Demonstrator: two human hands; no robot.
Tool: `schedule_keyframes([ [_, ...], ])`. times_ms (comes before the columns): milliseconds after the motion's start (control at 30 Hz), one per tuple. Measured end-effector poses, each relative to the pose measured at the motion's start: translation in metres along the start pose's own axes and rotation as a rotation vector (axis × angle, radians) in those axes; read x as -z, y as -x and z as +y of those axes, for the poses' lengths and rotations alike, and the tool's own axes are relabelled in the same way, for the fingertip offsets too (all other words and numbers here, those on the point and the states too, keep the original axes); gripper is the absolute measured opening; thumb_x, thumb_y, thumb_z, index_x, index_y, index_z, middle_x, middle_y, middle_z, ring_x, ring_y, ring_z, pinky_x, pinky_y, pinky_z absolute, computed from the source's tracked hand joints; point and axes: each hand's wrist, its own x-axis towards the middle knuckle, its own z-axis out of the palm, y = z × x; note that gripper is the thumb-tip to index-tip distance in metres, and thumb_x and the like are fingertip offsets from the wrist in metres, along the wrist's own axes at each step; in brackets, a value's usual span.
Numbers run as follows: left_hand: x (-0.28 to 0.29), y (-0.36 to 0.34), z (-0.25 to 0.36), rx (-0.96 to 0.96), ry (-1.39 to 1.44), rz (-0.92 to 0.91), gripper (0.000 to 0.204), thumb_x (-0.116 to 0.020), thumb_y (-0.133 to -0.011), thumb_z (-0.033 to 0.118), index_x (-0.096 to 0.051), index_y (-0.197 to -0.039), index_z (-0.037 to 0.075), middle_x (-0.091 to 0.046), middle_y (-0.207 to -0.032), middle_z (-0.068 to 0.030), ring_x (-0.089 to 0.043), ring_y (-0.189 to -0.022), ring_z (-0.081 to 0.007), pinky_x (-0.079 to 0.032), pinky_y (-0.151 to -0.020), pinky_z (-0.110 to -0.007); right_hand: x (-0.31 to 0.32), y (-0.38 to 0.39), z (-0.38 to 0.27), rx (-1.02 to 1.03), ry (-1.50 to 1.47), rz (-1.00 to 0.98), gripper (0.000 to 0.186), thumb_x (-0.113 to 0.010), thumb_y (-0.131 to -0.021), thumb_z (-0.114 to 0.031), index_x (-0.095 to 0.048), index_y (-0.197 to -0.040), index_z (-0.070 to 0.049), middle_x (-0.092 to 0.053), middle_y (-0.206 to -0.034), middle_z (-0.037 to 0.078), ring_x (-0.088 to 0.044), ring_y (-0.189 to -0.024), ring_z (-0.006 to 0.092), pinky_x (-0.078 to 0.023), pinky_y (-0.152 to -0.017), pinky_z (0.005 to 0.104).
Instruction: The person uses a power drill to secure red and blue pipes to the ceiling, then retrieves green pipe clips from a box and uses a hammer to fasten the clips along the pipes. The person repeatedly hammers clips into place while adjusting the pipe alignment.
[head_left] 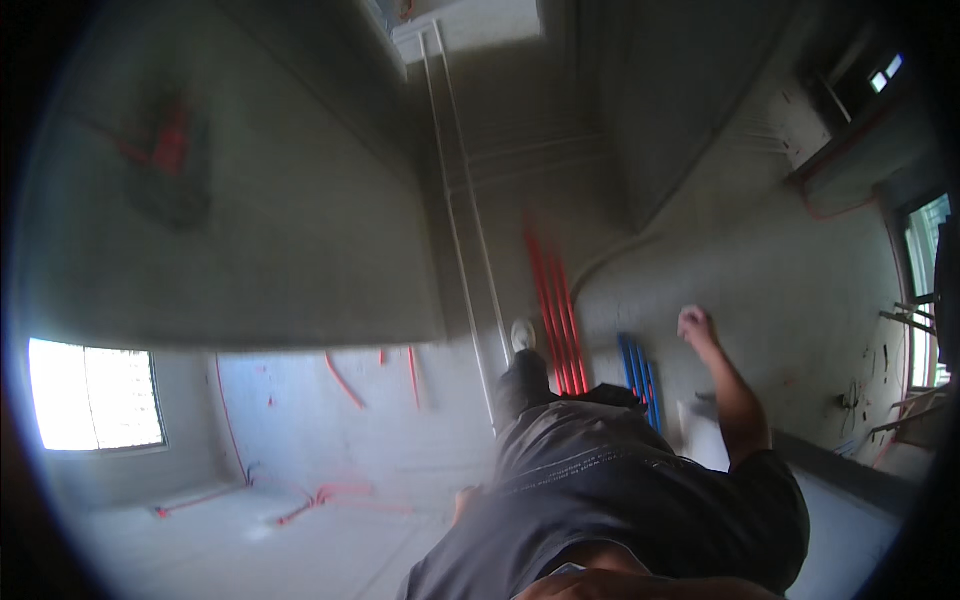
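My right hand (697, 325) is out to the right of my body, above the grey floor, with its fingers curled; I cannot make out whether anything is inside them. My left hand (463, 501) shows only in part and blurred at the left side of my dark shirt (620, 510), its fingers unclear. Below me my shoe (523, 335) stands on the floor between white pipes (462, 250) and several red pipes (559, 330). Several blue pipes (636, 370) lie on the floor to the right, beyond my body and left of my right hand.
A large grey wall surface (300, 260) fills the upper left. Bright windows stand at the left (95, 395) and far right (925, 240). Red conduits (330, 500) run at lower left. Wooden pieces (910, 320) stand by the right window. A doorway (480, 30) is at the top.
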Motion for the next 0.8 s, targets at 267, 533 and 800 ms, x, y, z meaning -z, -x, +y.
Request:
schedule_keyframes([
  [267,0.232,-0.188,0.414,-0.170,0.530,0.103,0.027,-0.070,-0.090,0.031,-0.066,-0.103,0.007,-0.068,-0.081,-0.0074,-0.066,-0.065,-0.0188,-0.052,-0.059,-0.035,-0.049,0.004,0.028,-0.443,0.351,-0.423,0.021,-0.066,-0.088,-0.029,-0.072,-0.082,-0.010,-0.068,-0.077,0.011,-0.065,-0.060,0.0237,-0.054,-0.063,0.0403],
  [533,0.369,-0.370,0.696,-0.366,0.363,0.249,0.024,-0.058,-0.097,0.024,-0.065,-0.107,0.004,-0.067,-0.084,-0.0101,-0.063,-0.067,-0.0224,-0.050,-0.056,-0.037,-0.087,-0.253,-0.079,-0.712,0.152,-0.316,0.020,-0.065,-0.091,-0.025,-0.067,-0.091,-0.005,-0.068,-0.085,0.012,-0.065,-0.070,0.0236,-0.054,-0.063,0.0397],
  [800,0.368,-0.370,0.844,-0.210,-0.246,-0.142,0.032,-0.060,-0.098,0.029,-0.068,-0.117,0.004,-0.072,-0.105,-0.0110,-0.068,-0.094,-0.0254,-0.054,-0.084,-0.038,-0.120,-0.695,-0.415,-0.252,0.419,0.108,0.026,-0.064,-0.094,-0.021,-0.063,-0.108,0.000,-0.068,-0.095,0.012,-0.065,-0.083,0.0227,-0.054,-0.066,0.0374],
])
